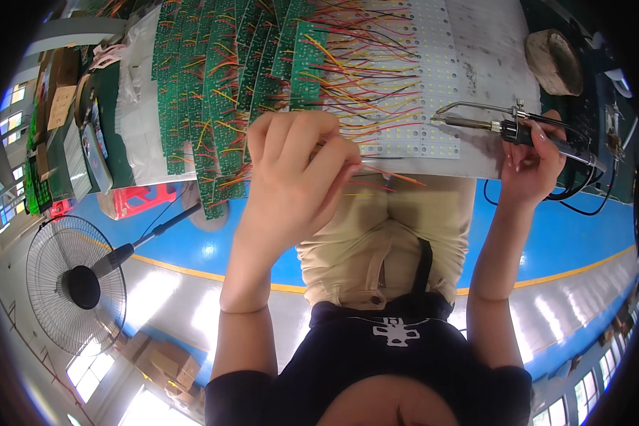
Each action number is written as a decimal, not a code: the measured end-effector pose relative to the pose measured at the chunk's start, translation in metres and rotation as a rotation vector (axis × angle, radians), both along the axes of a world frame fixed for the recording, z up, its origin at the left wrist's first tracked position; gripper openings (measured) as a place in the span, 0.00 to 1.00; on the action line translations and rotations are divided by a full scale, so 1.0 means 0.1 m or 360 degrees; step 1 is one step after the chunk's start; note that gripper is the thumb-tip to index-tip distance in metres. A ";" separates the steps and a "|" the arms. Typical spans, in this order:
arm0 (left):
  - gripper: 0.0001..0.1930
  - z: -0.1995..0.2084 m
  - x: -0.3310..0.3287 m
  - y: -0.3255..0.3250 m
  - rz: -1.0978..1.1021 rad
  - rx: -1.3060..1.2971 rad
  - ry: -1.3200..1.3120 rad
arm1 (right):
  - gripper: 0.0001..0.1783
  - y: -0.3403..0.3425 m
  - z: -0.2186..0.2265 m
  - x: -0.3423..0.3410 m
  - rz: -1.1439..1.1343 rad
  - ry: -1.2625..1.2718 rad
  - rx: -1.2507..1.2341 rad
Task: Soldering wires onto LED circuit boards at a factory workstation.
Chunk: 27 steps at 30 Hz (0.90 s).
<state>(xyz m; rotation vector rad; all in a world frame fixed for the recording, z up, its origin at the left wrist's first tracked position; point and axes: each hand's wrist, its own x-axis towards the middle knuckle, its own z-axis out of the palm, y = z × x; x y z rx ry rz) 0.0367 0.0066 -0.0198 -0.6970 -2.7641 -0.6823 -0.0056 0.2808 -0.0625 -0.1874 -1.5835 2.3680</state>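
My right hand (536, 160) is wrapped round the handle of a soldering iron (510, 130), whose tip points left over the white LED boards (439, 85). A thin curved metal tube (476, 106) is clamped along the iron. At the near edge of the boards, my left hand (298, 167) is closed, its fingers curled down and pinched. Thin red and orange wires (401, 177) stick out to the right from under its fingertips. The hand covers the wires' other ends. Beside it lie overlapping rows of green circuit boards (216, 106) with red, yellow and black wires.
A round, rough-looking pot (552, 62) stands at the far right of the bench, near a black cable (582, 210). Clear plastic sheeting (138, 92) lies left of the boards. A standing fan (78, 284) is at the lower left, near a red stool (145, 200).
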 end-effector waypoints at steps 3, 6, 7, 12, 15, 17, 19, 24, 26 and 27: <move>0.11 -0.04 -0.02 0.15 -0.0028 0.0066 0.0018 | 0.07 -0.02 0.02 0.00 0.0020 -0.0002 -0.0021; 0.10 -0.08 -0.03 0.28 -0.0028 0.0107 0.0025 | 0.06 -0.04 0.01 0.00 0.0032 0.0043 -0.0106; 0.10 -0.09 -0.04 0.30 -0.0019 0.0123 0.0026 | 0.06 -0.04 0.01 0.00 0.0028 0.0043 -0.0099; 0.09 -0.16 -0.06 0.35 0.0014 0.0164 0.0044 | 0.06 -0.05 0.02 0.00 0.0100 0.0095 -0.0153; 0.08 -0.16 -0.07 0.36 0.0035 0.0171 0.0042 | 0.05 -0.05 0.04 0.01 0.0074 0.0086 -0.0145; 0.07 -0.15 -0.06 0.38 0.0053 0.0178 0.0043 | 0.07 -0.06 0.04 0.02 0.0041 0.0032 -0.0019; 0.05 -0.15 -0.06 0.39 0.0130 0.0179 0.0058 | 0.10 -0.06 0.05 0.02 0.0009 -0.0024 0.0105; 0.05 -0.17 -0.08 0.44 0.0209 0.0263 -0.0014 | 0.10 -0.05 0.04 0.02 0.0011 -0.0085 0.0125; 0.05 -0.17 -0.08 0.45 0.0222 0.0263 -0.0037 | 0.10 -0.06 0.04 0.02 -0.0005 -0.0099 0.0136; 0.05 -0.18 -0.08 0.45 0.0229 0.0254 -0.0047 | 0.09 -0.06 0.04 0.02 -0.0018 -0.0109 0.0144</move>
